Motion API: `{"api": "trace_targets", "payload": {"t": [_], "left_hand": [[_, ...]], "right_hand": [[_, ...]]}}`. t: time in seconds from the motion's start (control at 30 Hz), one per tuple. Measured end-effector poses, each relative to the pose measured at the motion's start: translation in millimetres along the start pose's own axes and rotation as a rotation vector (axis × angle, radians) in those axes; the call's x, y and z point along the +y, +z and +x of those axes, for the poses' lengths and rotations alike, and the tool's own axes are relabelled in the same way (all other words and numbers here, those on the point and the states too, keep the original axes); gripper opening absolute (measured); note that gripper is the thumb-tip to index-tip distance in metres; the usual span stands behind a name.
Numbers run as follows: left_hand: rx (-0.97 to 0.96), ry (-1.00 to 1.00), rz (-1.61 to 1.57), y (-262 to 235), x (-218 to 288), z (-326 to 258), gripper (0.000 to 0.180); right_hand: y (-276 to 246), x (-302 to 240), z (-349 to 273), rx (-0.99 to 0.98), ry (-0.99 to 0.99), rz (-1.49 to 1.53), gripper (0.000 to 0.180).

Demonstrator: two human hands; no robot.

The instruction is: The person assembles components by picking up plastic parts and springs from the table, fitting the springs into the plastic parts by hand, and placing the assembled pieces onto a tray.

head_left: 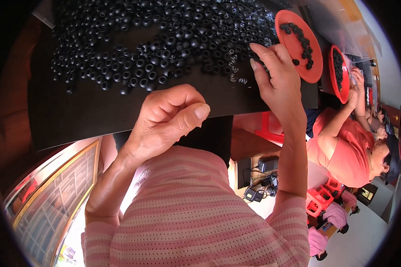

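Note:
Over the near edge of a black tabletop [75, 120], my left hand [167, 118] is closed, its thumb pressed against the curled fingers. Whatever it holds, if anything, is hidden. My right hand [278, 75] hovers at the right part of the table, thumb and forefinger apart, and nothing shows between them. Beside its fingertips lie several small clear coils [233, 67] like little springs. A wide spread of small round black caps [142, 73] with holes covers the far part of the table. Touching or just behind my right hand is a red oval plate [288, 44] with black pieces on it.
Farther right stands a red basin [344, 92] full of black pieces, with a co-worker [352, 151] in an orange-red top handling something there. Red stools [318, 200] and other people are at lower right. Black adapters and cables [263, 182] lie below the table.

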State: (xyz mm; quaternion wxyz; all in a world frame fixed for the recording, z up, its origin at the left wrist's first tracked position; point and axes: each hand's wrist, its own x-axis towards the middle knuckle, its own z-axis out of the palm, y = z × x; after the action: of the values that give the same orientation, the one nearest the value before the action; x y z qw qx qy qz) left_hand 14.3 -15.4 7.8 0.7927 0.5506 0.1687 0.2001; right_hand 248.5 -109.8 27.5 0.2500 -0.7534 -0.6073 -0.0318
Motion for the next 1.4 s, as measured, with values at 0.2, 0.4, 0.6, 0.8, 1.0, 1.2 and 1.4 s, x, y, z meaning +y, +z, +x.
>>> {"api": "trace_targets", "payload": {"t": [0.2, 0.4, 0.6, 0.8, 1.0, 1.2, 1.4], "left_hand": [[-0.010, 0.048, 0.076, -1, -1, -1, 0.017], [-0.055, 0.076, 0.113, -6, -1, -4, 0.024], [-0.058, 0.074, 0.051, -8, 0, -8, 0.020], [-0.062, 0.129, 0.109, -11, -1, -8, 0.018], [-0.056, 0.160, 0.146, -10, -1, -7, 0.017], [-0.065, 0.215, 0.152, -11, -4, -6, 0.015], [-0.073, 0.190, 0.174, -11, -2, -5, 0.015]], "right_hand": [[17, -34, 17, -0.054, -0.217, 0.137, 0.028], [28, -29, 37, -0.077, -0.218, -0.043, 0.025], [33, -38, 41, -0.029, -0.268, 0.115, 0.022], [31, -48, 45, -0.157, -0.295, -0.015, 0.026], [30, -38, 49, -0.055, -0.257, -0.051, 0.020], [7, -33, 37, -0.010, -0.153, 0.102, 0.017], [-7, -35, 1, -0.078, -0.112, 0.146, 0.016]]}}
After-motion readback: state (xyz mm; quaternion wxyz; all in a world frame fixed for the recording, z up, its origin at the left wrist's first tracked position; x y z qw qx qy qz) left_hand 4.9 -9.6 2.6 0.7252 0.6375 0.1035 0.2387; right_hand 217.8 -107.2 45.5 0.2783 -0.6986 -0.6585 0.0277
